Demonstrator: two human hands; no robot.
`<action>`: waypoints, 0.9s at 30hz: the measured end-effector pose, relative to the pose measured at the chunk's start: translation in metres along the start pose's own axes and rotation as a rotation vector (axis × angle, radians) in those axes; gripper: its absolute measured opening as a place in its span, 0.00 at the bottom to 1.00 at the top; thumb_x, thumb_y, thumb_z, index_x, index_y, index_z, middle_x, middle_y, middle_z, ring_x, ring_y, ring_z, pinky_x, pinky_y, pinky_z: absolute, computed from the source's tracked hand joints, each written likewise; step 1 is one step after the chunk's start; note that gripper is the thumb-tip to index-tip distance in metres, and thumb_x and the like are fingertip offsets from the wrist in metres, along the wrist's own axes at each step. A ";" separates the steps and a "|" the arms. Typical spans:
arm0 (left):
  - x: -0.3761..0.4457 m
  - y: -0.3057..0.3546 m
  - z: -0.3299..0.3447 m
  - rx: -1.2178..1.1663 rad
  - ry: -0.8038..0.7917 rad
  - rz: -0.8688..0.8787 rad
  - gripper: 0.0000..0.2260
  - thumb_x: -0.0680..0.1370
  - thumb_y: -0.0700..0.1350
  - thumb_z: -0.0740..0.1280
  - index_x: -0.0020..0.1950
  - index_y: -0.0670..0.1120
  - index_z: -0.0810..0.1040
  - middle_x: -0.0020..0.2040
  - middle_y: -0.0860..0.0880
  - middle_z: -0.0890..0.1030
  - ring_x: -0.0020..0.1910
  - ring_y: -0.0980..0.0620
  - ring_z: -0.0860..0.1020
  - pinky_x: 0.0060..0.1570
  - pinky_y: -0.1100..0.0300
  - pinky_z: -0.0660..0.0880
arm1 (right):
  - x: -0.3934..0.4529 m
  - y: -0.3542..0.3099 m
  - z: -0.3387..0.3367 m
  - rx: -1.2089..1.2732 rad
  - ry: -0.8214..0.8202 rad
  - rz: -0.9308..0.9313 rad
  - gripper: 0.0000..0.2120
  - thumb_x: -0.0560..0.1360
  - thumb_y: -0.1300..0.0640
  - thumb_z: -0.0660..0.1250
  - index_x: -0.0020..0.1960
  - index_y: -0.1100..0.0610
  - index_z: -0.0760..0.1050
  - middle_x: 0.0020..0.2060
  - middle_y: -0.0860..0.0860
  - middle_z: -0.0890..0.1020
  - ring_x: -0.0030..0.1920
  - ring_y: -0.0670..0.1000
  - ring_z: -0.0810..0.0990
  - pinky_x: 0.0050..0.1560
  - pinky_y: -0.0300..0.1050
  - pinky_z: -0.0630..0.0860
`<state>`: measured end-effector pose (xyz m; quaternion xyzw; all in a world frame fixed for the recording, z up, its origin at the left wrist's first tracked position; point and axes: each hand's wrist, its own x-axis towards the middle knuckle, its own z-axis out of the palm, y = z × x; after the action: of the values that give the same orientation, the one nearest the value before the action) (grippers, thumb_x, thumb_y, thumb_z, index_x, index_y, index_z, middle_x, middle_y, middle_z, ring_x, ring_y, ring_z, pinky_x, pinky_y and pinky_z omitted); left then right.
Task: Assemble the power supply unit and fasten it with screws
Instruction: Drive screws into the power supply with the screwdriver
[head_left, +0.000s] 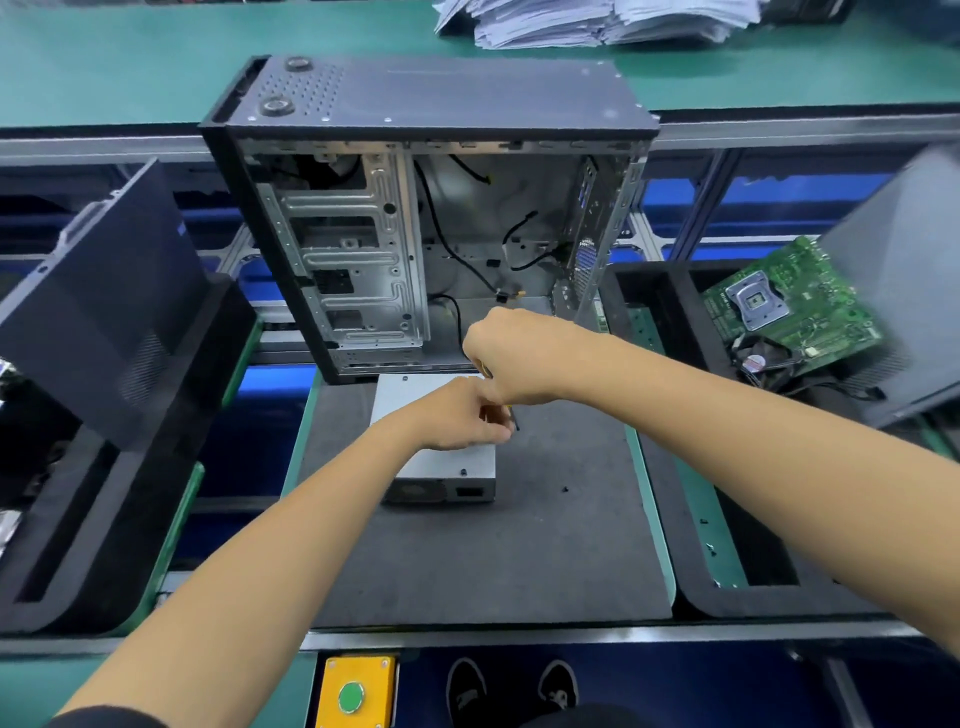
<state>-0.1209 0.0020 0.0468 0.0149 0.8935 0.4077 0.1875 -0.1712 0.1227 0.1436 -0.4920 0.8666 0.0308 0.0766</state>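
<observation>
Power supply unit: grey metal box lying flat on the dark foam mat, long axis running from near edge toward the open case, fan-and-socket face turned to the viewer; far end close to the case's lower rim, partly hidden by the hands. Left hand: resting on the unit's top, fingers curled and pinching something small at the right upper edge; object itself too small to identify. Right hand: closed in a fist round a screwdriver, yellow handle just showing under the palm, dark shaft pointing down beside the left fingertips. Loose screw: on the mat just right of the unit, apart from it. Open mat on the near and right sides of the unit; left side narrower, ending at the mat's green-edged border. Computer case: standing upright at the mat's far edge, side panel off, bare interior with black cables facing the viewer. Motherboard: tilted in the right-hand tray. Yellow box with green button: at the bench's near edge. No legible writing anywhere.
</observation>
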 end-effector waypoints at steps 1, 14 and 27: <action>0.006 0.007 0.004 0.041 -0.022 -0.001 0.04 0.73 0.41 0.71 0.47 0.46 0.81 0.47 0.52 0.84 0.45 0.55 0.79 0.46 0.67 0.74 | -0.004 0.004 0.004 -0.011 -0.018 0.013 0.10 0.72 0.61 0.65 0.35 0.56 0.66 0.33 0.53 0.72 0.32 0.53 0.73 0.26 0.42 0.62; 0.066 0.063 0.103 0.671 -0.256 -0.193 0.22 0.73 0.49 0.74 0.61 0.38 0.75 0.60 0.41 0.78 0.57 0.41 0.78 0.53 0.52 0.76 | -0.062 0.070 0.038 -0.023 -0.263 0.146 0.15 0.72 0.56 0.69 0.31 0.59 0.69 0.29 0.54 0.74 0.28 0.52 0.72 0.24 0.41 0.64; 0.063 0.049 0.126 0.597 -0.210 -0.172 0.11 0.76 0.38 0.61 0.57 0.39 0.74 0.58 0.40 0.77 0.56 0.40 0.77 0.52 0.52 0.74 | -0.066 0.071 0.053 -0.037 -0.246 0.084 0.08 0.74 0.55 0.68 0.45 0.61 0.75 0.41 0.55 0.76 0.34 0.53 0.73 0.25 0.40 0.60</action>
<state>-0.1419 0.1368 -0.0128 0.0359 0.9473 0.1064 0.2999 -0.1934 0.2217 0.1002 -0.4492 0.8698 0.1103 0.1719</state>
